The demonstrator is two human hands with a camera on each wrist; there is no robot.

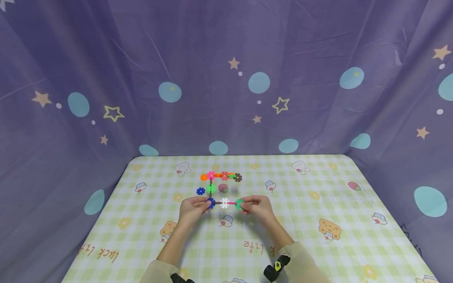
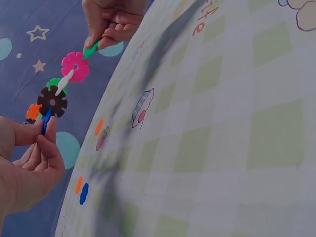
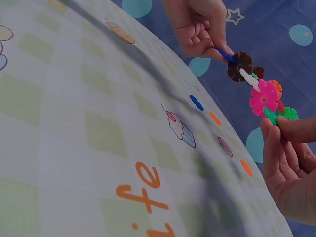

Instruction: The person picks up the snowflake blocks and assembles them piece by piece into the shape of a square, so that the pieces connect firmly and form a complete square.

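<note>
Between my hands a structure of slotted plastic snowflake discs is held above the table. My left hand [image 1: 191,210] pinches its blue disc [image 1: 211,203] between thumb and fingers. At the other end my right hand [image 1: 260,207] pinches a green disc [image 1: 239,204]. A brown disc [image 2: 52,102], a white disc [image 1: 224,203] and a pink disc [image 2: 75,67] link the two. From the blue end a row with a light green disc [image 1: 211,188] runs away to a pink disc [image 1: 210,175]; a further row leads right to a brown disc [image 1: 238,177].
A loose blue disc [image 3: 196,102] lies on the checked tablecloth [image 1: 301,259], close to a loose orange disc [image 3: 215,118]. Another orange disc [image 3: 247,168] lies apart from them. Behind the table hangs a purple curtain [image 1: 219,114].
</note>
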